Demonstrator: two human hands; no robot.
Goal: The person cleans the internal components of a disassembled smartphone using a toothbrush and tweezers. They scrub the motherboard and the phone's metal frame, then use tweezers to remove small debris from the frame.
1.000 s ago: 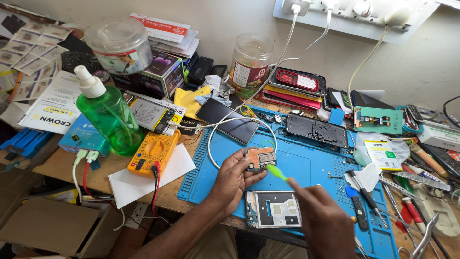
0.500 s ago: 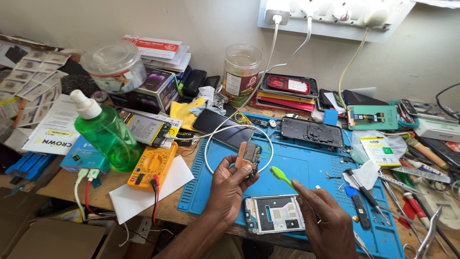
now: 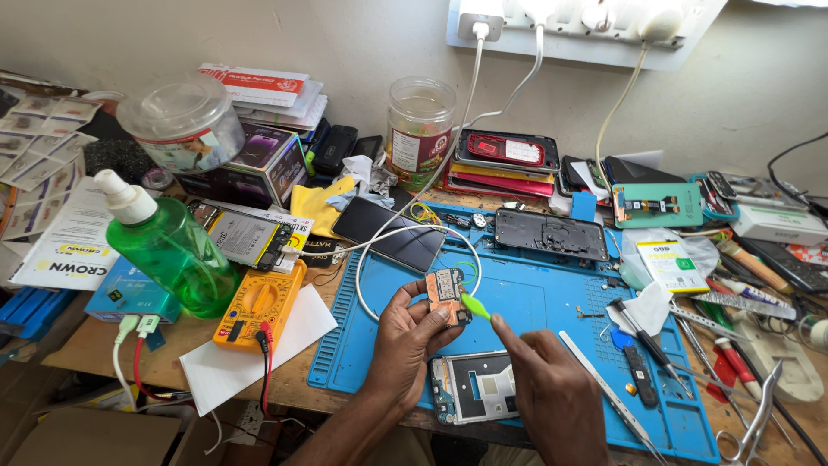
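Note:
My left hand (image 3: 404, 345) holds a small orange-brown phone circuit board (image 3: 446, 293) upright above the blue work mat (image 3: 535, 302). My right hand (image 3: 552, 393) grips a thin green pry tool (image 3: 476, 305), and its tip touches the board's right edge. Just below the hands an opened phone frame (image 3: 476, 386) lies flat on the mat near the front edge.
A yellow multimeter (image 3: 259, 304) with red and black leads sits left of the mat beside a green pump bottle (image 3: 168, 246). A dark phone (image 3: 389, 232), a black back cover (image 3: 552, 234), tweezers (image 3: 611, 393), screwdrivers (image 3: 724, 354) and scissors (image 3: 759, 423) lie around. White cables hang from a wall power strip (image 3: 578, 26).
My left hand has lifted the board higher and turned it upright. The green tool's tip has moved in from the right onto the board's edge.

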